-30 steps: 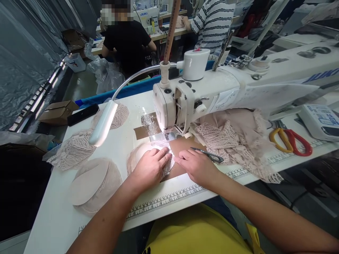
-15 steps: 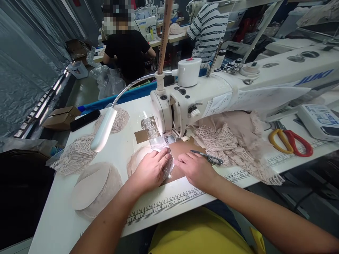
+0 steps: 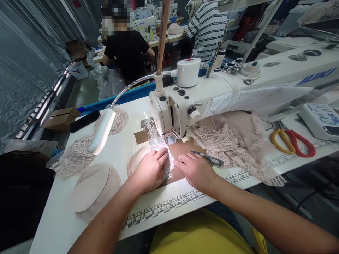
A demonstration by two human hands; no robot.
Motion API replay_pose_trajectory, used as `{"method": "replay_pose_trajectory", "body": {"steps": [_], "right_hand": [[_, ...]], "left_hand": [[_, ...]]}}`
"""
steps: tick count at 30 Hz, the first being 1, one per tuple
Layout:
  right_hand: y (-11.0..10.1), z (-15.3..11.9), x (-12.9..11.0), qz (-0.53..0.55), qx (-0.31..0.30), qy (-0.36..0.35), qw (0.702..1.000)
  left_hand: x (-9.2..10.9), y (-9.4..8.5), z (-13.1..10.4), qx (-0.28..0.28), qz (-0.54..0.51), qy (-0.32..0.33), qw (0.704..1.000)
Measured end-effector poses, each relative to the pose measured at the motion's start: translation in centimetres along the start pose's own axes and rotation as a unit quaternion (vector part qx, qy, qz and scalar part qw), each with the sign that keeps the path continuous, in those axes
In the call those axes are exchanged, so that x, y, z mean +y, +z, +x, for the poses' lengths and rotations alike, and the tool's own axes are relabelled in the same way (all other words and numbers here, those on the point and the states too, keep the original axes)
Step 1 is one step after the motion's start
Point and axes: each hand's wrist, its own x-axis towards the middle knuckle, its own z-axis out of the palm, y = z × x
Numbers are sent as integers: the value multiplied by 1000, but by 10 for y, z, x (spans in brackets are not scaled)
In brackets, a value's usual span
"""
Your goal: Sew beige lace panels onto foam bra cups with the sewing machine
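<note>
A beige cup-shaped fabric piece (image 3: 135,159) with a pale lace edge lies under the needle area of the white sewing machine (image 3: 196,95). My left hand (image 3: 152,169) rests on this piece, its fingers together and pressing it down near the presser foot. My right hand (image 3: 197,171) is at the right edge of the piece, fingers curled, with thumb and index finger pinched at the lace edge. Dark thread snips (image 3: 209,158) lie just behind and partly under my right hand. Brown tape (image 3: 176,173) covers the machine bed below.
Lace cups (image 3: 74,155) and round beige pieces (image 3: 91,188) lie at the left, beside a lamp (image 3: 102,132). Beige lace fabric (image 3: 233,141), scissors (image 3: 303,143) and a control box (image 3: 321,120) are at the right. Two people sit at machines behind.
The lace edge and my left fingertips have shifted very slightly. My right hand stays almost where it was. The view has moved a little.
</note>
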Motion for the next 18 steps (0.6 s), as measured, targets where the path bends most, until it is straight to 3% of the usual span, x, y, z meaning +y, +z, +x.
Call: {"method": "replay_pose_trajectory", "body": {"steps": [11,18], "right_hand": [[-18,33,6,-3,-125,26,992],[-14,44,10,-12,-105,30,994]], "left_hand": [[-26,-1,15,-25,25,14,999],[-40,0,20,4,47,31,998]]}}
